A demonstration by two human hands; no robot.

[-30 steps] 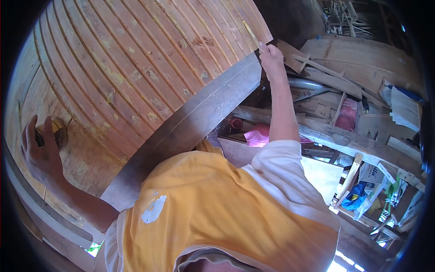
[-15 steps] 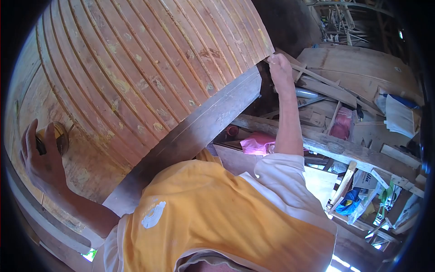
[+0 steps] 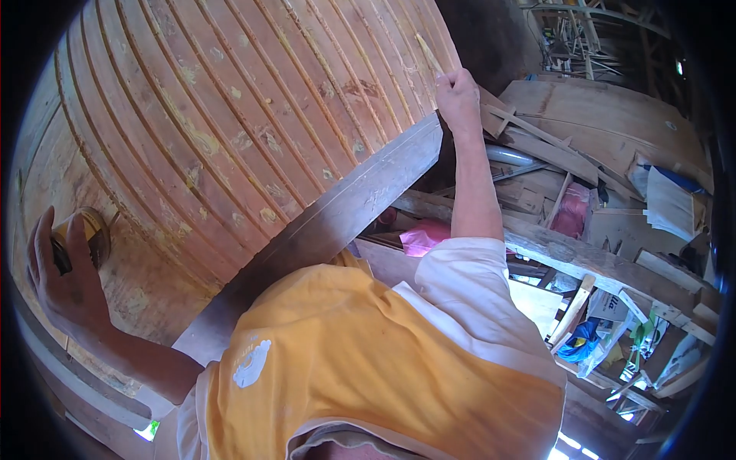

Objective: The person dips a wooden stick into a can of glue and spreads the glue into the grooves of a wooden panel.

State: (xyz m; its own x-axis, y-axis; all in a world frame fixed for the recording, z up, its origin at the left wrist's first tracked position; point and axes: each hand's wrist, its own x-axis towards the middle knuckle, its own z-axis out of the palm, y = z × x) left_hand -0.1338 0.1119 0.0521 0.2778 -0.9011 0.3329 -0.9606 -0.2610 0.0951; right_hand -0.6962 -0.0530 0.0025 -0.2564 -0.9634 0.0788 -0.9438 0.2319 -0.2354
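"Watching through the head camera, I see the right hand (image 3: 458,100) closed round a slim, pale-yellow, tapered tool (image 3: 429,54). How will it handle?"

"Light and fairly stiff, I'd judge, with a thin tip to spare from bending; I'd grip its lower end. It lies by the far right edge of the pinkish, seam-lined wooden surface (image 3: 222,115)."

"And the left hand (image 3: 67,284)?"

"Curled round a squat, amber-and-dark round container (image 3: 96,231) at left. Probably firm, possibly slick; I'd cup its side. I can't tell its weight."
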